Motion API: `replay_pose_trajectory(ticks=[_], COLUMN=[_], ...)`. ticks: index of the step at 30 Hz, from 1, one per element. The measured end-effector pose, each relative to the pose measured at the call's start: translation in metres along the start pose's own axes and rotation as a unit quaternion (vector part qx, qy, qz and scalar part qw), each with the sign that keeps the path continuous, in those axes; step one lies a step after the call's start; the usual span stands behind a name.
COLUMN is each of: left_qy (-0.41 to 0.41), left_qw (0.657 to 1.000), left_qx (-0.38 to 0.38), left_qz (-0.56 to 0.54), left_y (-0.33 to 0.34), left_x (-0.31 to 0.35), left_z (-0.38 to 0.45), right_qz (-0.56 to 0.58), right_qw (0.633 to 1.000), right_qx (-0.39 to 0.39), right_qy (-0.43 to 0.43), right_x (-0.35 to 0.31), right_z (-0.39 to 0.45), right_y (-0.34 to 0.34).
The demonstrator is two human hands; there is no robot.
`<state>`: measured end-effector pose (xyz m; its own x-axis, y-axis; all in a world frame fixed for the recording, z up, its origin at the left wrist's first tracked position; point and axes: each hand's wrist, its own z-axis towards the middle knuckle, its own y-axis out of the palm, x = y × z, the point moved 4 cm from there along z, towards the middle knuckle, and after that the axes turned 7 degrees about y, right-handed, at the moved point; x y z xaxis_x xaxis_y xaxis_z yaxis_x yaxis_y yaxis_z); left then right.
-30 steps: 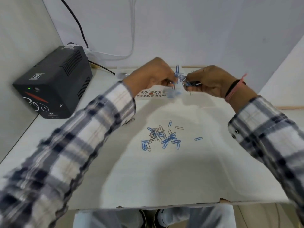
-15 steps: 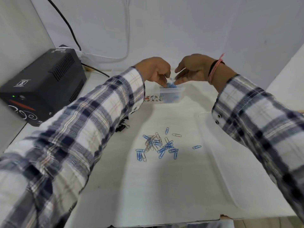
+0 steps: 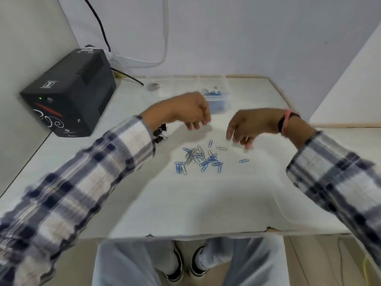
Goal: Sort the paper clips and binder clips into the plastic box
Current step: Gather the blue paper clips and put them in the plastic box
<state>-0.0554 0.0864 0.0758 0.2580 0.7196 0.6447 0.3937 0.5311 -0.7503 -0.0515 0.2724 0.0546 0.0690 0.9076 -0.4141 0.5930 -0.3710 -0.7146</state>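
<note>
Partly sorted: some blue clips are already seen in the plastic box, just beyond the left hand. Left to sort: a loose heap of paper clips on the counter, below and between both hands, and black binder clips tucked beside the left wrist. Left hand: fingers loosely curled downward, nothing held, hovering. Right hand: fingers hanging relaxed just above the nearest stray clips, nothing gripped; contact cannot be told.
</note>
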Motion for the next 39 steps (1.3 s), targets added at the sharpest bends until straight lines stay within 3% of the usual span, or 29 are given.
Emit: replay_pose_trajectory(ticks=[4, 8, 11, 14, 16, 22, 24, 26, 29, 33, 39], left_qy=[0.002, 0.004, 0.009, -0.019, -0.009, 0.005, -0.003, -0.011, -0.023, -0.033, -0.075], left_qw=[0.986, 0.998, 0.999, 0.992, 0.986, 0.998, 0.982, 0.958, 0.947, 0.951, 0.958], left_qx=[-0.066, -0.028, -0.005, -0.089, -0.105, 0.041, 0.086, 0.125, 0.172, 0.165, 0.157], left_qz=[0.151, 0.049, 0.053, 0.089, 0.128, -0.051, -0.17, -0.258, -0.269, -0.259, -0.229], left_y=[0.041, 0.051, 0.039, 0.039, 0.045, 0.044, 0.034, 0.023, 0.014, 0.018, 0.026], left_x=[-0.013, -0.021, -0.03, -0.045, -0.046, -0.051, -0.057, -0.06, -0.061, -0.063, -0.07], left_z=[-0.036, -0.055, -0.071, -0.085, -0.085, -0.071, -0.074, -0.077, -0.078, -0.076, -0.078], right_qz=[-0.067, 0.01, -0.018, -0.104, -0.098, 0.022, 0.005, -0.083, -0.165, -0.174, -0.193], right_qw=[0.996, 0.996, 0.993, 0.992, 0.993, 0.99, 0.992, 0.989, 0.979, 0.966, 0.919], right_qx=[0.053, 0.053, 0.099, 0.073, 0.05, 0.092, 0.094, 0.106, 0.111, 0.121, 0.205], right_qy=[-0.009, -0.068, -0.068, -0.027, -0.036, -0.106, -0.084, -0.054, -0.053, -0.147, -0.277], right_x=[-0.006, -0.021, -0.012, 0.001, -0.001, -0.025, -0.024, -0.025, -0.037, -0.059, -0.057], right_z=[-0.011, -0.019, -0.028, -0.037, -0.034, -0.026, -0.028, -0.028, -0.02, -0.018, -0.024], right_y=[0.043, 0.058, 0.046, 0.047, 0.06, 0.07, 0.066, 0.069, 0.09, 0.104, 0.113])
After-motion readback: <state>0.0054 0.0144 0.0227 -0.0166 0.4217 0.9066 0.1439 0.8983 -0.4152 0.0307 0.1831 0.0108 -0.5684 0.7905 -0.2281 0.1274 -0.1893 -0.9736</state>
